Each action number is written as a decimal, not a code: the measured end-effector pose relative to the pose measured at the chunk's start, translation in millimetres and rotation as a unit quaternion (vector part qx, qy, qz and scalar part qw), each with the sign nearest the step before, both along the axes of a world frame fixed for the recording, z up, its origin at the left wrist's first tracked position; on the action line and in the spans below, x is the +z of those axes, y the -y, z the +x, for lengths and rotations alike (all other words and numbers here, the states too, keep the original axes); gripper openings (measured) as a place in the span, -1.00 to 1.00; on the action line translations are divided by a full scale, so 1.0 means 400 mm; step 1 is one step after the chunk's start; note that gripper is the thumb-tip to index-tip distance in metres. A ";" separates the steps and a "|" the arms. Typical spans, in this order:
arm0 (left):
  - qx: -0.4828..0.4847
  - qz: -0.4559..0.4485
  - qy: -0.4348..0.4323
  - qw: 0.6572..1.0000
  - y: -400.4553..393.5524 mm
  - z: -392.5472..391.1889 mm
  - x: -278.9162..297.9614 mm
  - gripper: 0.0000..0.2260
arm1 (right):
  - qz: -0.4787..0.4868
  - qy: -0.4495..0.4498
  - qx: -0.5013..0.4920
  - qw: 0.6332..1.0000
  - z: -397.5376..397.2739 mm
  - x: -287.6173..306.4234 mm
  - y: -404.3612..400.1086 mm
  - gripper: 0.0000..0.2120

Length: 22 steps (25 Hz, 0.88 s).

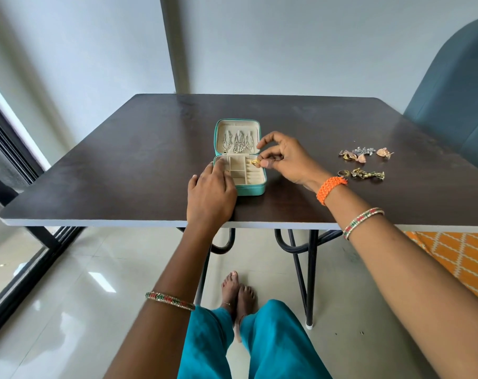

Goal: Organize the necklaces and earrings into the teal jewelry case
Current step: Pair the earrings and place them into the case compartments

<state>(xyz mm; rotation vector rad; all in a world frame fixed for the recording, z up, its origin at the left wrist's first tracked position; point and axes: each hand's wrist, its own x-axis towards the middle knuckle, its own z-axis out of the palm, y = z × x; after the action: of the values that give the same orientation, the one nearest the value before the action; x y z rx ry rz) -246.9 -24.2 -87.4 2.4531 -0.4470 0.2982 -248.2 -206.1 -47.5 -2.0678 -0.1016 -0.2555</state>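
Right hand (284,160) pinches small gold earring (254,161) at fingertips, over slotted section of open teal zip jewelry case (239,157); left hand (211,190), fingers flat, braces case's near-left edge, probably steadying it for insertion.

Looked like a home, a living or dining corner. A dark wood table (122,165) on black hairpin legs (310,274) stood on glossy pale floor tiles (81,296). Behind the table was a plain light wall with a vertical beam (174,42); left of the table ran a dark-framed sliding glass door (16,170). A teal upholstered chair (456,99) sat at the table's far right, and orange patterned fabric (462,258) showed below its right edge. The person sat barefoot.
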 end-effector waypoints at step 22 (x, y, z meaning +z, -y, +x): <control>0.003 -0.008 -0.002 1.000 0.002 -0.005 0.008 -0.66 | -0.100 -0.101 0.111 0.984 0.029 0.058 0.013 -0.80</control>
<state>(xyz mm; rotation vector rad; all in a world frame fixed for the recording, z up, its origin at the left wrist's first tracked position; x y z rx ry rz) -248.9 -25.0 -84.3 2.4394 -0.4352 0.2983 -236.7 -211.2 -24.3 -2.2466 -0.2401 0.1063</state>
